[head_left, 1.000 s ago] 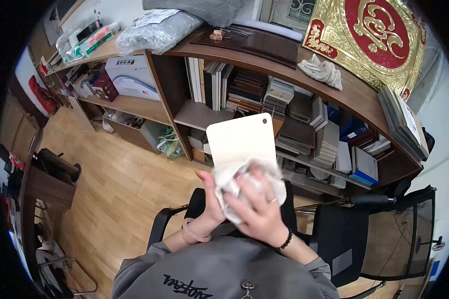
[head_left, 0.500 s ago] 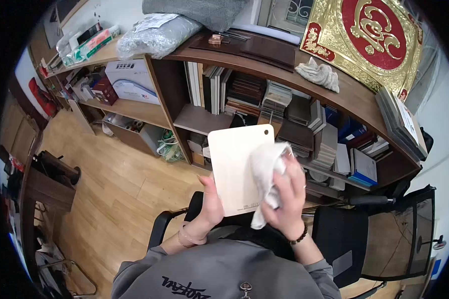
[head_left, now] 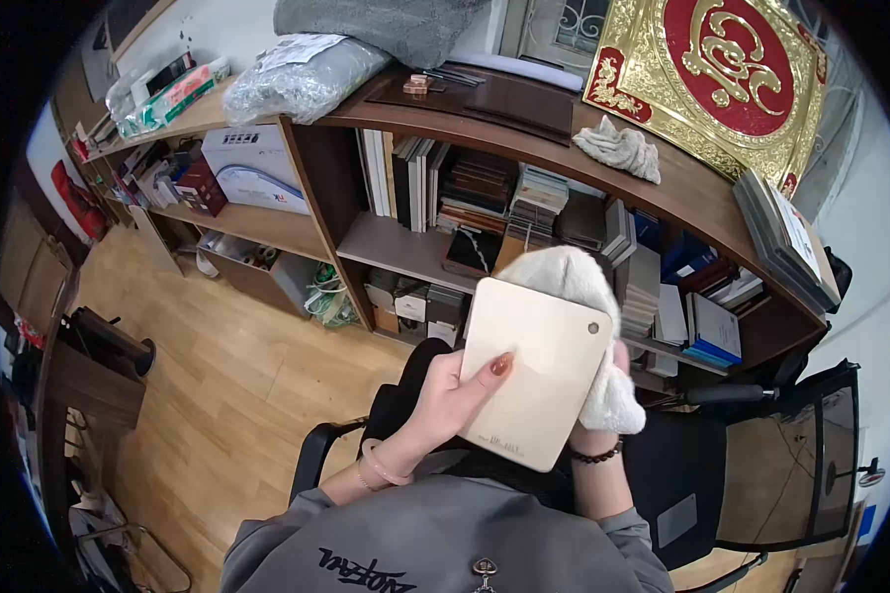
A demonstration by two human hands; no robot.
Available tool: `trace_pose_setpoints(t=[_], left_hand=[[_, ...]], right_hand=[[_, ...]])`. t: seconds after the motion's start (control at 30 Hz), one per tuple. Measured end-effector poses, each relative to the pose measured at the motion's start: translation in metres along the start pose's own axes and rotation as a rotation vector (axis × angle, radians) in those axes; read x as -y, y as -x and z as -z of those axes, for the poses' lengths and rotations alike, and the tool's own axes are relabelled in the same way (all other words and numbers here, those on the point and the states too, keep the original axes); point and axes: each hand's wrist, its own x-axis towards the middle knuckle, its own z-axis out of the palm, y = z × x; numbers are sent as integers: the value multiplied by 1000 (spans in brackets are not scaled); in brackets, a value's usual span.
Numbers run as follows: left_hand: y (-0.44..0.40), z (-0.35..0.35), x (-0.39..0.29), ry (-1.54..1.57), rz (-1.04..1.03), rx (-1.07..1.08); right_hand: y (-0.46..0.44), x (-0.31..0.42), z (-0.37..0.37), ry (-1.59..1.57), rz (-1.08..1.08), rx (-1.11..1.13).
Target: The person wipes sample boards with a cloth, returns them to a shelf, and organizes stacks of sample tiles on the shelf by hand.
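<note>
A cream sample board (head_left: 539,371) with rounded corners, a hole near its upper right corner and small print along the bottom is held tilted in front of me. My left hand (head_left: 445,400) grips its left edge, thumb lying on the front face and fingers behind. Behind the board's top and right edges, a white cloth (head_left: 569,269) spreads out. My right hand (head_left: 595,442) is at the right behind the board with the cloth; only its wrist side and a sliver show, and its fingers are hidden.
A wooden shelf unit (head_left: 405,259) filled with sample boards and folders stands ahead. On its top are a crumpled cloth (head_left: 618,150), a gold and red panel (head_left: 722,69) and a plastic-wrapped package (head_left: 307,79). A black mesh chair (head_left: 791,465) stands at right.
The board has shifted right and tilted, and my left thumb now lies on its face. My right hand has moved the cloth from the front to behind the board.
</note>
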Motion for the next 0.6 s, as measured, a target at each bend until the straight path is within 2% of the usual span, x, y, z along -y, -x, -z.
trace_pose_setpoints(t=[0.07,0.1,0.17,0.2,0.27,0.33,0.37,0.43,0.5,0.53,0.6], left_hand=[[-6,-3,-2,110,-149,-221],[-9,-2,-4,161,-229,-332],[-11,5,-6,132,-213,-300],[-11,8,-6,102,-183,-265],[-7,8,-4,65,-129,-226],[-6,-9,-3,34,-181,-203],[-6,-14,-4,20,-217,-192],[-11,-1,-13,86,-221,-260],[-14,12,-21,218,-221,-402],[-14,12,-17,217,-222,-406],[-10,7,0,72,-151,-220]], right_hand=[[10,-23,3,289,46,-27],[13,-26,11,259,17,28],[5,-14,25,-273,-199,343],[2,-8,28,-379,-255,417],[5,-16,27,-344,-219,283],[10,-20,24,-242,-140,21],[11,-23,25,-236,-141,19],[9,-36,27,516,73,86],[5,-29,17,893,184,126],[5,-17,13,484,63,126],[8,1,0,-343,-172,101]])
